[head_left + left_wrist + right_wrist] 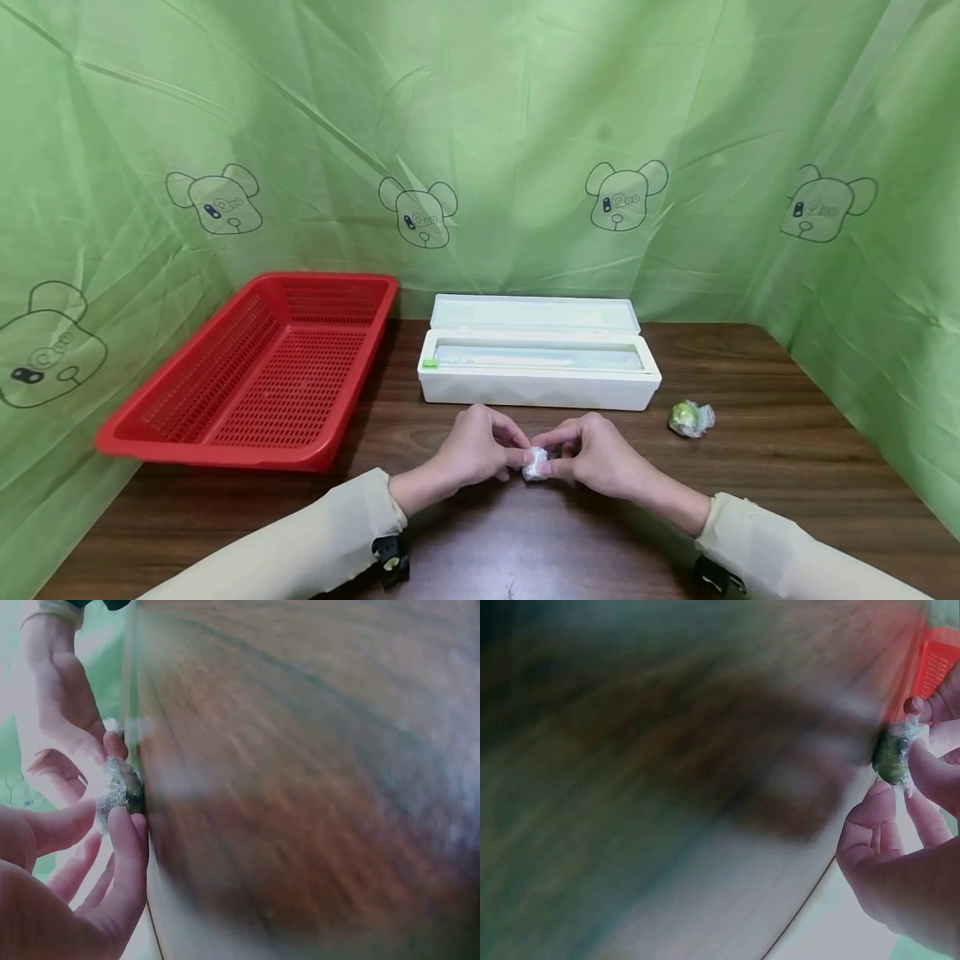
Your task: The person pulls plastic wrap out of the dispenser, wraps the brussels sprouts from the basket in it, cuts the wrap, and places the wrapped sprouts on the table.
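Observation:
Between both hands is a small round green fruit in cling film [536, 465], close over the table in front of the white box. Its crumpled film looks whitish in the head view, while green shows through in the right wrist view. My left hand [480, 446] pinches the bundle from the left with thumb and fingers. From the right, thumb and fingertips of my right hand [600, 458] pinch it too. A second film-wrapped green fruit [684, 418] lies on the table to the right, its film bunched at one side.
Behind the hands stands a white cling film dispenser box [536, 392], lid [534, 313] raised, film roll inside. A red perforated basket [330, 454] occupies the left of the brown wooden table [787, 467]. Green cloth with bear-head drawings [510, 100] hangs around the back and sides.

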`<state>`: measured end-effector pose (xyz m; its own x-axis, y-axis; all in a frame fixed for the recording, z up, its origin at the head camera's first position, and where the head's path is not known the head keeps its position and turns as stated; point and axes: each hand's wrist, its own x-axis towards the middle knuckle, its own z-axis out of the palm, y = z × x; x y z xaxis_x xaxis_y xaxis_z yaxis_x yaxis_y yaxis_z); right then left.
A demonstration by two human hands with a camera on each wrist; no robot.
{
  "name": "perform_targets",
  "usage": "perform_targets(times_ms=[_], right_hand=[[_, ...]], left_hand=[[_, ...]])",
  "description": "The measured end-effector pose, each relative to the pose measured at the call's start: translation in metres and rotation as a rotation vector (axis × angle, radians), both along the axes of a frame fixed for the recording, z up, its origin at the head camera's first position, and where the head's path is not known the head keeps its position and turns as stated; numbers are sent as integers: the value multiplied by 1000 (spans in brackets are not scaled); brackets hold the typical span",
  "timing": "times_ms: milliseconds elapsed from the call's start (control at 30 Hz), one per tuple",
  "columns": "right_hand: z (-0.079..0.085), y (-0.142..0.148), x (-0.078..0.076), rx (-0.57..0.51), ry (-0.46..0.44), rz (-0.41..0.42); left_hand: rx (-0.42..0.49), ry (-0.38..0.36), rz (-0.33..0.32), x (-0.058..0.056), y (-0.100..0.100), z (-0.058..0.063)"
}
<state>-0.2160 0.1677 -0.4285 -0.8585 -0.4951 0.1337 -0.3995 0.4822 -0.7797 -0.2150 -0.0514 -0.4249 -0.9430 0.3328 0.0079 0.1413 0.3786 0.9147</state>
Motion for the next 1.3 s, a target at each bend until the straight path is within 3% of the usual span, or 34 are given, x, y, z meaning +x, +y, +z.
perform_targets(times_ms=[133, 300, 633, 1000, 1200, 1300], right_hand=[[3, 2, -2, -22, -70, 33], [5, 6, -6, -78, -174, 72], [2, 5, -1, -77, -274, -26], [-1, 4, 0, -125, -210, -24], [1, 4, -1, -161, -111, -38], [4, 5, 0, -161, -104, -47]], left_hand=[[34, -70, 33, -2, 1, 1], [8, -91, 62, -4, 0, 3], [107, -198, -19, 2, -6, 4], [89, -301, -100, 1, -9, 9], [160, -220, -51, 5, -6, 10], [177, -162, -25, 7, -4, 8]])
